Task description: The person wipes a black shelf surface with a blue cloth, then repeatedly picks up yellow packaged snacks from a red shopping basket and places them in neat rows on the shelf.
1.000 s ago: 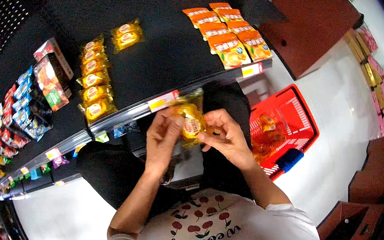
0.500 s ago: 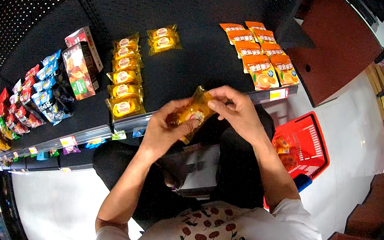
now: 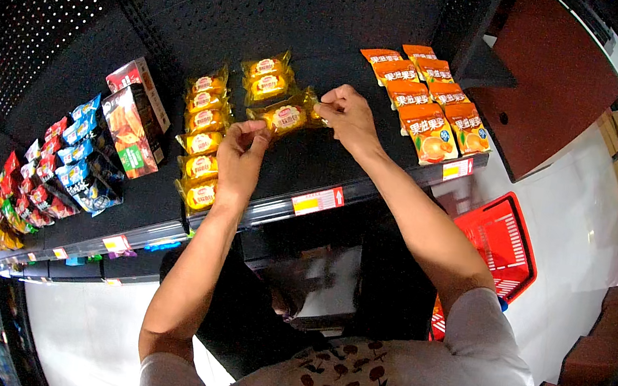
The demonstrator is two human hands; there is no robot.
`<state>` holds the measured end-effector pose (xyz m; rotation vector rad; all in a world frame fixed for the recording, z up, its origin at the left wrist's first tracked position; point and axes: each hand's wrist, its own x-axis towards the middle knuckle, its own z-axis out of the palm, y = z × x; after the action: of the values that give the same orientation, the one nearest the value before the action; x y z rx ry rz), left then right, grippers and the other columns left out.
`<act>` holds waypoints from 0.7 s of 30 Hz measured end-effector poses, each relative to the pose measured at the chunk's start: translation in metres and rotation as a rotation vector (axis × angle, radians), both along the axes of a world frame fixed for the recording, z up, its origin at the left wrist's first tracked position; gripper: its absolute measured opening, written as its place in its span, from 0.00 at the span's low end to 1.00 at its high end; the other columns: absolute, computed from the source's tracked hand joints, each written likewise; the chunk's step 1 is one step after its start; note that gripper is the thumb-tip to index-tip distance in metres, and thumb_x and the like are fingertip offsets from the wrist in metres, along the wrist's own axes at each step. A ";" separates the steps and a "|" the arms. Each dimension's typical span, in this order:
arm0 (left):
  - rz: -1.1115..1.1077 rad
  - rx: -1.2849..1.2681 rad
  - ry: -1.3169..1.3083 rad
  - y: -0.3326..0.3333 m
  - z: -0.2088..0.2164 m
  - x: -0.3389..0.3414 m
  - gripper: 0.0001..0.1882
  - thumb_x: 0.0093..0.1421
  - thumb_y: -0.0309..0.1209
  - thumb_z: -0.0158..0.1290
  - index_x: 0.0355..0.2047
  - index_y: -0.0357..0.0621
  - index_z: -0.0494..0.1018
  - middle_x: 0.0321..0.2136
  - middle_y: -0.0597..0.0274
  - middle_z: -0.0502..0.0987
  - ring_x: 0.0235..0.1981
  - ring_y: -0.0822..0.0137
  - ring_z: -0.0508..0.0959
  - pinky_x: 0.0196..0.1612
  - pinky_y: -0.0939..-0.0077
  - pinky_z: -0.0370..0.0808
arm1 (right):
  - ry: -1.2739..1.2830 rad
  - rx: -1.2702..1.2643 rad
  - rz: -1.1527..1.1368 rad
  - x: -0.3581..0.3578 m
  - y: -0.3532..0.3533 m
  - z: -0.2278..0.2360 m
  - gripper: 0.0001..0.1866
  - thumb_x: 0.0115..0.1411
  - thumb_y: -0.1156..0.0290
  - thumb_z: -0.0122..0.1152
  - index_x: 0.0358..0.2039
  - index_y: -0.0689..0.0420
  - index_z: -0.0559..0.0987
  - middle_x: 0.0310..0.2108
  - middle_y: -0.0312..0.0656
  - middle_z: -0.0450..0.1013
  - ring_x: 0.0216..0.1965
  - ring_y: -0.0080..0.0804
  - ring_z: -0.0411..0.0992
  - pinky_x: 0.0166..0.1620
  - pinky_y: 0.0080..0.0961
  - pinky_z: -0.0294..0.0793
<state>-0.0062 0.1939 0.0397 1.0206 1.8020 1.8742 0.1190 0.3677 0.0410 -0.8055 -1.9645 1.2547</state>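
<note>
A yellow packaged snack cake (image 3: pixel 287 118) in clear film is stretched level between my hands over the black shelf. My left hand (image 3: pixel 242 150) is closed in a pinch on the left end of its wrapper. The right end is pinched by my right hand (image 3: pixel 349 119), thumb against fingers. Just behind it sit two matching snack cakes (image 3: pixel 267 84), one behind the other. To the left of my left hand runs a front-to-back row of the same yellow packs (image 3: pixel 203 141).
Orange pouches (image 3: pixel 428 130) stand in two columns at the right. Left of the yellow row are a box (image 3: pixel 132 129), blue bags (image 3: pixel 81 180) and red bags (image 3: pixel 39 194). Price tags line the shelf's front edge (image 3: pixel 276 208). A red basket (image 3: pixel 499 247) is on the floor at right.
Both hands have carried the snack cake forward from in front of the shelf edge to over the shelf, in line with the two packs behind. Its wrapper now lies level rather than steeply tilted.
</note>
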 end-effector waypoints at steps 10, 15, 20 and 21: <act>0.144 -0.210 0.107 0.050 -0.032 -0.046 0.17 0.59 0.30 0.57 0.45 0.31 0.71 0.37 0.51 0.78 0.38 0.64 0.77 0.44 0.75 0.72 | -0.072 0.083 -0.003 -0.053 0.025 -0.043 0.07 0.58 0.70 0.61 0.35 0.59 0.79 0.36 0.47 0.79 0.41 0.45 0.77 0.46 0.36 0.75; 0.146 -0.286 0.161 0.058 -0.048 -0.058 0.23 0.58 0.36 0.58 0.47 0.32 0.71 0.42 0.42 0.77 0.45 0.53 0.77 0.49 0.66 0.71 | -0.068 0.092 -0.008 -0.060 0.028 -0.043 0.07 0.58 0.71 0.60 0.36 0.59 0.79 0.37 0.47 0.79 0.42 0.45 0.77 0.48 0.37 0.75; 0.199 -0.337 0.219 0.063 -0.045 -0.057 0.25 0.58 0.39 0.58 0.47 0.30 0.71 0.43 0.39 0.76 0.48 0.48 0.76 0.52 0.63 0.71 | -0.075 0.080 0.007 -0.066 0.030 -0.047 0.08 0.58 0.71 0.60 0.36 0.59 0.79 0.38 0.48 0.78 0.43 0.46 0.76 0.49 0.37 0.75; 0.198 -0.357 0.222 0.063 -0.041 -0.055 0.24 0.58 0.38 0.58 0.47 0.30 0.71 0.44 0.39 0.76 0.48 0.48 0.76 0.52 0.64 0.71 | -0.078 0.068 0.010 -0.067 0.030 -0.047 0.08 0.58 0.71 0.60 0.36 0.59 0.79 0.39 0.48 0.78 0.44 0.46 0.76 0.49 0.37 0.75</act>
<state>-0.0616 0.2570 -0.0013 0.9762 2.3379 1.5040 0.0524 0.3974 -0.0065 -0.8222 -2.0643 1.1718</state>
